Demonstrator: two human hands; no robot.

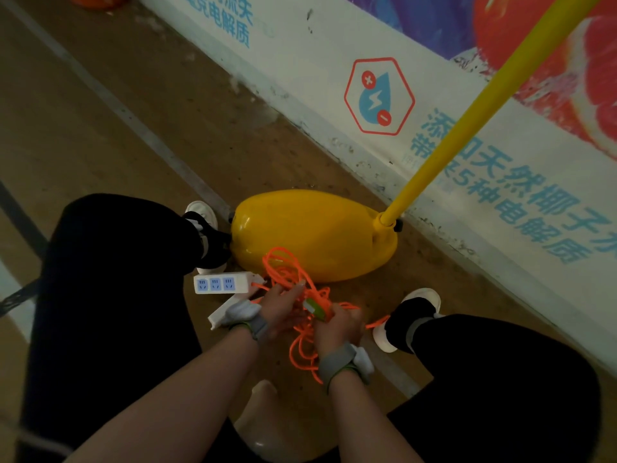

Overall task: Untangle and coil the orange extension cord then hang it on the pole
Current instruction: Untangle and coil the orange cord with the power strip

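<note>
Orange cord (pixel 290 272), yellow pole (pixel 474 111), white strip (pixel 223 282) with blue sockets.

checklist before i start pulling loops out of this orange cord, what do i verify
1. Untangled: not ok, the orange cord lies in a tangled heap by the yellow base.
2. Grip of the right hand: ok, fingers curled round strands.
3. Grip of the left hand: cannot tell, its fingers sit among the loops.
4. Sockets empty on the power strip: ok, three show, nothing plugged in.
5. Cord clear of the right shoe: cannot tell, one strand runs up to it.
6. Hanging spot on the yellow pole: ok, bare on the stretch in view.
</note>
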